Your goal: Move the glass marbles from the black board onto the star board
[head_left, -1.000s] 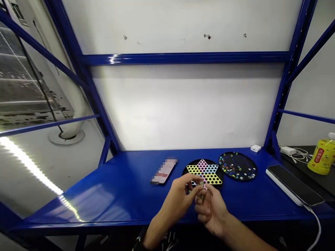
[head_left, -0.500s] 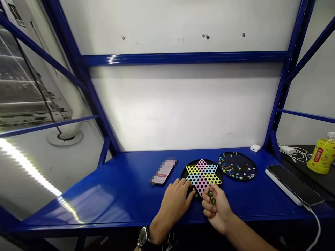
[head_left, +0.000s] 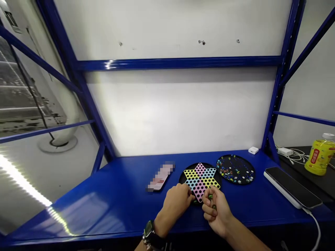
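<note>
A black round Chinese checkers board [head_left: 200, 181] with a star of pink, yellow and blue holes lies on the blue shelf. My left hand [head_left: 176, 205] rests at the board's near edge with curled fingers, and a watch sits on its wrist. Whether those fingers hold anything is hidden. A green marble [head_left: 195, 201] shows just beside the fingertips. My right hand [head_left: 216, 211] is just right of the board's near point, with several green marbles [head_left: 211, 201] held in its fingers. A round black tray of mixed marbles [head_left: 235, 177] lies to the right of the board.
A pixelated flat package [head_left: 160, 177] lies left of the board. To the right are a white charger [head_left: 253, 150], a phone on a white power bank [head_left: 290, 186] with a cable, and a yellow bottle [head_left: 319, 159]. Blue steel uprights frame the shelf.
My hands have dropped from above the board's near side and come apart. The left hand now rests at the board's edge. The view has tilted slightly, shifting everything lower and left.
</note>
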The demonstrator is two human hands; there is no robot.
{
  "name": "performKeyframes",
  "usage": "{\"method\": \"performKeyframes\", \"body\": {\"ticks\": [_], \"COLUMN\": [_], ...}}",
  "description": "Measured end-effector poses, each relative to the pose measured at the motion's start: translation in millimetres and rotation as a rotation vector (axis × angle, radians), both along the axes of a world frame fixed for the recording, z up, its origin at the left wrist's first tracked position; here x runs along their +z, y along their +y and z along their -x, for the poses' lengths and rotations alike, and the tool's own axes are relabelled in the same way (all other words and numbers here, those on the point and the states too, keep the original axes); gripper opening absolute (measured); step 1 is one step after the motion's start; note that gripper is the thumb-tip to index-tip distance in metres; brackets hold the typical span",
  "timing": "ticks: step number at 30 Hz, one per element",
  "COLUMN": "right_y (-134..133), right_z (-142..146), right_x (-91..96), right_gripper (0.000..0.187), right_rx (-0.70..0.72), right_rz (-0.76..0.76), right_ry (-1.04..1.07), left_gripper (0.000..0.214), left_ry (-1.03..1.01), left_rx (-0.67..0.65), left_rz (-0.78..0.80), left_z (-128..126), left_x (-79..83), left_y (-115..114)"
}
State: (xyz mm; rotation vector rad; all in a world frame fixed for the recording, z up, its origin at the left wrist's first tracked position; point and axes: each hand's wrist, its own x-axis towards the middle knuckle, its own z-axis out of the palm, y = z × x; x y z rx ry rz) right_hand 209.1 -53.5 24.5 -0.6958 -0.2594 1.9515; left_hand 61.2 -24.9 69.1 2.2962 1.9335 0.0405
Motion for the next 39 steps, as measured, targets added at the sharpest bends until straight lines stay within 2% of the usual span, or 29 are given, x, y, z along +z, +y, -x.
{"method": "performKeyframes", "body": {"ticks": [5, 9, 12, 23, 30, 37, 39], "right_y": [1.2, 0.8, 0.8, 3.7, 3.2, 3.3, 2.8], "right_z": [-0.1, 0.2, 0.3, 0.8, 0.7, -0.7, 0.0], "right_x": [-0.2, -0.6, -1.3, -6.5, -6.9, -1.6, -0.8], "right_gripper": [0.045, 0.043, 0.043, 0.041, 0.043, 0.050, 0.050], "right_rx": [0.013, 0.021, 0.024, 0.067, 0.085, 0.080, 0.083], "right_rz": [0.006, 0.013, 0.009, 0.004, -0.012, -0.005, 0.006], "right_ry": [-0.006, -0.004, -0.005, 0.020, 0.014, 0.013, 0.020], "left_gripper": [0.019, 0.033, 0.034, 0.011, 0.017, 0.010, 0.012], "left_ry": [0.195, 0.263, 0.289, 0.133, 0.201, 0.073, 0.044], "left_rx": [-0.046, -0.074, -0.097, -0.069, -0.086, -0.163, -0.151], "left_rz": [-0.016, 0.005, -0.003, 0.005, 0.009, 0.027, 0.030], "left_z": [-20.4, -34.5, -38.3, -1.7, -10.2, 0.6, 1.1], "left_x": [8.8, 14.3, 16.8, 14.0, 21.7, 17.6, 21.0], "left_y": [-1.5, -2.2, -0.6, 7.7, 5.9, 8.3, 8.2]}}
